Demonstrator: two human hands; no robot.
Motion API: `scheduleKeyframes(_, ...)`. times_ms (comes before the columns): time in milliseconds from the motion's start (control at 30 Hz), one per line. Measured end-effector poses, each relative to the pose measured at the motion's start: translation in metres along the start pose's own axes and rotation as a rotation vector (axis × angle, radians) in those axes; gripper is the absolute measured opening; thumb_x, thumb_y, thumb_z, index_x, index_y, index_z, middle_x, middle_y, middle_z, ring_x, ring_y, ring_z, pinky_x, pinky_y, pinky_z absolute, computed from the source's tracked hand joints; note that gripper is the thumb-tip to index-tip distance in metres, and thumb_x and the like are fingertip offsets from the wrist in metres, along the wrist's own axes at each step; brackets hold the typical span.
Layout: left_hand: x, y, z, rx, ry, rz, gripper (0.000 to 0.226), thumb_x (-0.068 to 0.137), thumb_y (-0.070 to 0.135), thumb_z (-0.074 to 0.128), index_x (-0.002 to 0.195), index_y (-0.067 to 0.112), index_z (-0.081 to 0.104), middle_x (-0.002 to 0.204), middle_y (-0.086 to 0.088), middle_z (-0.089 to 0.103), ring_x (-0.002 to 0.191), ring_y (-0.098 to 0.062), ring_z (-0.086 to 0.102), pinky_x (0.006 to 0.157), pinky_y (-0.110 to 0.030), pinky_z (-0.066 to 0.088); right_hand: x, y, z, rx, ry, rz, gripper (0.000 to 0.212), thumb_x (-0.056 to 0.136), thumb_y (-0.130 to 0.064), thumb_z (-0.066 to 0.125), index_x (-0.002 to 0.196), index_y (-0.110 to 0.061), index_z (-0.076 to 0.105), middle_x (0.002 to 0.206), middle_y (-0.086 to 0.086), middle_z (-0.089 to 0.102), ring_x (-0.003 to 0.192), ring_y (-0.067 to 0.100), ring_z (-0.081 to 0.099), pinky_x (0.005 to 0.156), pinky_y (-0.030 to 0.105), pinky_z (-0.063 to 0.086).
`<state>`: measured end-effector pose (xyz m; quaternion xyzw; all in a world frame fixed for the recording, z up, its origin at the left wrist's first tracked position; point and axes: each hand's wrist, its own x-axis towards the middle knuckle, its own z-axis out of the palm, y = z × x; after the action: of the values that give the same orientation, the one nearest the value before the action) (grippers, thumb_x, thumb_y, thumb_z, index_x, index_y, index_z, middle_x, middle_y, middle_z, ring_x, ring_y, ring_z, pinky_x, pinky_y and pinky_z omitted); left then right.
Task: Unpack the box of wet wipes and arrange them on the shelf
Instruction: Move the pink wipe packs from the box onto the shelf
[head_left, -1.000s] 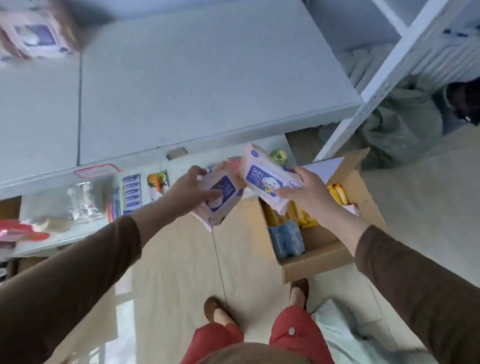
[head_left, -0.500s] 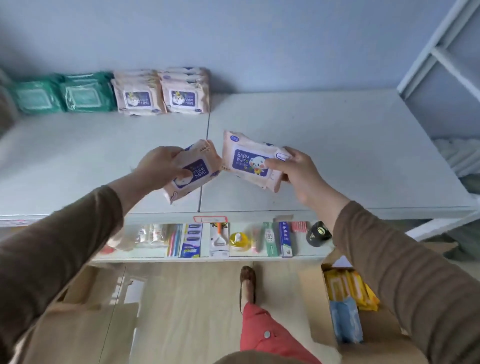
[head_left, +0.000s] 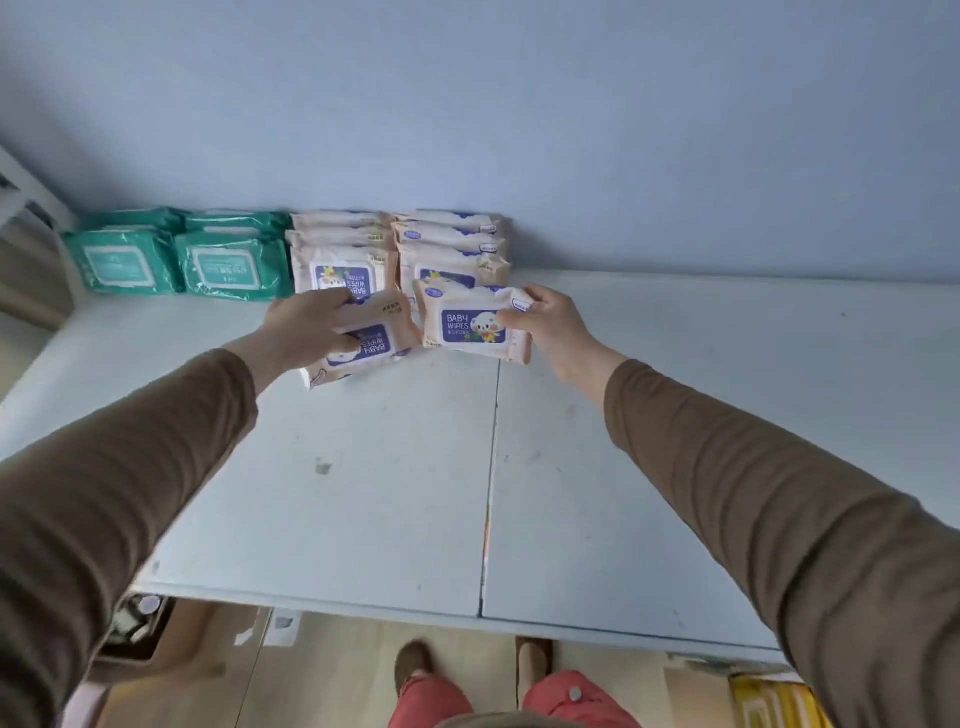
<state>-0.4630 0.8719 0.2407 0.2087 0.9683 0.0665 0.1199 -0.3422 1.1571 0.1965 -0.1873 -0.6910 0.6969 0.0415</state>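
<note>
My left hand (head_left: 306, 327) grips a pink baby-wipes pack (head_left: 374, 340), tilted, low over the white shelf top (head_left: 675, 415). My right hand (head_left: 550, 325) holds a second pink pack (head_left: 467, 325) by its right end, label facing me. Both packs are just in front of two stacks of pink packs (head_left: 343, 260) (head_left: 452, 244) against the blue wall. Two stacks of green wipe packs (head_left: 124, 262) (head_left: 228, 265) stand to their left. Whether the held packs touch the shelf is unclear.
The shelf top stretches bare to the right and toward me, with a seam (head_left: 488, 493) down its middle. A white frame post (head_left: 31, 197) is at far left. Below the front edge I see floor, my feet, a cardboard box (head_left: 150, 644) and yellow packs (head_left: 774, 701).
Both hands have carried their packs forward from the box, over the shelf, to the pink stacks at the back. My view has tipped up from the floor to the shelf top.
</note>
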Motion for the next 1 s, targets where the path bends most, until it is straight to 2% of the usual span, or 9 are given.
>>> scheduleKeyframes(100, 0.036, -0.021, -0.010, 0.046, -0.026, 0.034, 0.053, 0.081, 0.038, 0.075, 0.129, 0.030, 0.053, 0.111, -0.005, 0.067, 0.101, -0.032, 0.058, 0.091, -0.039, 0.035, 0.030, 0.001, 0.021, 0.045, -0.006, 0.029, 0.031, 0.080, 0.007, 0.072, 0.107, -0.006, 0.068, 0.111, 0.012, 0.071, 0.082, 0.017, 0.073, 0.068, 0.024, 0.056)
scheduleKeyframes(167, 0.056, -0.032, -0.014, 0.027, -0.026, 0.057, 0.059, 0.081, 0.037, 0.076, 0.134, 0.028, 0.052, 0.112, -0.007, 0.067, 0.105, -0.032, 0.057, 0.096, -0.040, 0.034, 0.044, 0.006, 0.033, 0.025, 0.066, 0.037, 0.044, 0.078, 0.002, 0.076, 0.120, -0.005, 0.065, 0.120, 0.010, 0.070, 0.088, 0.018, 0.074, 0.069, 0.026, 0.056)
scheduleKeyframes(267, 0.077, -0.043, -0.011, -0.007, 0.050, 0.134, 0.051, 0.076, 0.030, 0.081, 0.122, 0.024, 0.060, 0.106, -0.010, 0.067, 0.096, -0.032, 0.061, 0.086, -0.039, 0.045, 0.052, 0.017, 0.051, -0.002, 0.299, 0.025, 0.050, 0.071, -0.008, 0.081, 0.115, -0.019, 0.062, 0.107, -0.004, 0.074, 0.092, 0.011, 0.073, 0.079, 0.032, 0.059)
scheduleKeyframes(400, 0.083, -0.052, 0.002, 0.084, 0.156, 0.285, 0.062, 0.069, 0.038, 0.085, 0.121, 0.019, 0.056, 0.108, -0.009, 0.053, 0.100, -0.033, 0.054, 0.079, -0.043, 0.050, 0.044, 0.026, 0.083, -0.098, 0.508, -0.021, 0.054, 0.072, -0.014, 0.085, 0.108, -0.021, 0.046, 0.097, -0.016, 0.064, 0.075, -0.015, 0.062, 0.069, 0.010, 0.050)
scheduleKeyframes(467, 0.084, -0.057, 0.006, 0.148, 0.204, 0.332, 0.065, 0.069, 0.043, 0.084, 0.119, 0.015, 0.054, 0.109, -0.009, 0.053, 0.103, -0.032, 0.050, 0.080, -0.045, 0.049, 0.043, 0.031, 0.093, -0.157, 0.582, -0.026, 0.058, 0.070, -0.021, 0.086, 0.107, -0.020, 0.041, 0.103, -0.009, 0.062, 0.082, -0.007, 0.064, 0.070, 0.010, 0.049)
scheduleKeyframes(567, 0.089, -0.061, 0.006, 0.199, 0.231, 0.360, 0.062, 0.071, 0.046, 0.082, 0.114, 0.012, 0.054, 0.103, -0.008, 0.058, 0.099, -0.031, 0.052, 0.079, -0.044, 0.046, 0.042, 0.037, 0.102, -0.276, 0.611, -0.003, 0.066, 0.065, -0.036, 0.087, 0.108, -0.022, 0.039, 0.112, -0.002, 0.062, 0.094, 0.014, 0.065, 0.076, 0.026, 0.051)
scheduleKeyframes(767, 0.101, -0.070, 0.009, 0.180, 0.263, 0.419, 0.062, 0.069, 0.039, 0.085, 0.114, 0.010, 0.053, 0.106, -0.009, 0.057, 0.101, -0.032, 0.050, 0.079, -0.045, 0.046, 0.049, 0.035, 0.113, -0.400, 0.637, 0.025, 0.066, 0.068, -0.039, 0.087, 0.114, -0.021, 0.043, 0.115, -0.002, 0.064, 0.095, 0.015, 0.063, 0.067, 0.015, 0.044)
scheduleKeyframes(900, 0.101, -0.068, 0.010, 0.195, 0.272, 0.413, 0.067, 0.068, 0.039, 0.086, 0.117, 0.010, 0.051, 0.110, -0.010, 0.055, 0.104, -0.033, 0.050, 0.085, -0.046, 0.047, 0.054, 0.034, 0.121, -0.472, 0.702, 0.040, 0.071, 0.063, -0.047, 0.085, 0.115, -0.019, 0.045, 0.115, 0.002, 0.062, 0.105, 0.026, 0.060, 0.089, 0.041, 0.053)
scheduleKeyframes(1000, 0.093, -0.065, 0.010, 0.253, 0.314, 0.383, 0.071, 0.068, 0.041, 0.085, 0.119, 0.011, 0.047, 0.112, -0.010, 0.053, 0.105, -0.032, 0.050, 0.087, -0.045, 0.045, 0.048, 0.028, 0.117, -0.592, 0.665, 0.099, 0.078, 0.067, -0.048, 0.085, 0.123, -0.013, 0.044, 0.125, 0.008, 0.057, 0.115, 0.031, 0.053, 0.095, 0.041, 0.048)
